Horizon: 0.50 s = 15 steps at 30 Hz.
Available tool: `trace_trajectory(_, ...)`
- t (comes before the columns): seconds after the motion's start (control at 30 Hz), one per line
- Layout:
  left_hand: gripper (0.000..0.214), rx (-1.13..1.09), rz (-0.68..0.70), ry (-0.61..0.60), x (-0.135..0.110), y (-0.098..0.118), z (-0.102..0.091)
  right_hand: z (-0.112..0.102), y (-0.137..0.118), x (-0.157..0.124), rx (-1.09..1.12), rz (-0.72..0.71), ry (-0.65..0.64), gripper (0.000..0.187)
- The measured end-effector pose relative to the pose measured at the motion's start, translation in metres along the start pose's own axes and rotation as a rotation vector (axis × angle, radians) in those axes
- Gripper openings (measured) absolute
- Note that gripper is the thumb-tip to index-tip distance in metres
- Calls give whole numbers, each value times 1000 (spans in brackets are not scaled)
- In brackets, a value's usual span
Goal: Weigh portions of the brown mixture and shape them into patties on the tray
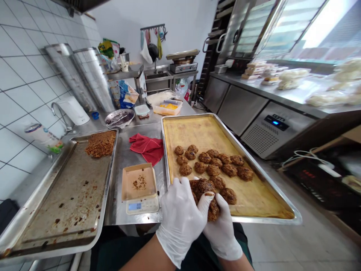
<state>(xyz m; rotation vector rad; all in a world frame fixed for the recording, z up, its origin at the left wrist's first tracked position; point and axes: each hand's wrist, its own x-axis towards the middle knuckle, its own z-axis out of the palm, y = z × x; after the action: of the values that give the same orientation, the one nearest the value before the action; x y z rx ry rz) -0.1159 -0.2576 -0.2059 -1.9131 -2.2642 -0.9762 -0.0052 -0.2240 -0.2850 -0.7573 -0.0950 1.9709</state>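
My left hand (pixel 184 210) and my right hand (pixel 221 231), both in white gloves, close around a lump of brown, chunky dough (pixel 213 212). They are at the near edge of a large tray (pixel 191 128) with a yellowish-brown lining. Several dough balls (pixel 229 170) sit in uneven rows on its near half, and some behind my fingers are partly hidden. Left of my hands is a kitchen scale (pixel 143 206) reading 0.0. On it rests a shallow square paper tray (pixel 126 184) with a few crumbs.
A metal baking tray (pixel 64 188) on the left holds a slab of the same brown mixture (pixel 100 143) at its far end. A red cloth (pixel 148 148) lies beyond the scale. Further back are a covered bowl (pixel 120 117) and a plastic container (pixel 167 109) with yellow contents.
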Motion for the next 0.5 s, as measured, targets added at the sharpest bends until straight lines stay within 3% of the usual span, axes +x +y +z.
trace_trajectory(0.23,16,-111,100,66,-3,-9,20,4,-1,-5,3,-50,-8,28)
trace_trajectory(0.37,22,-191,170,98,2,-20,29,6,-3,-10,41,-3,-75,31)
trace_trajectory(0.5,27,-282,205,104,6,-21,24,8,-7,-11,94,22,-176,35)
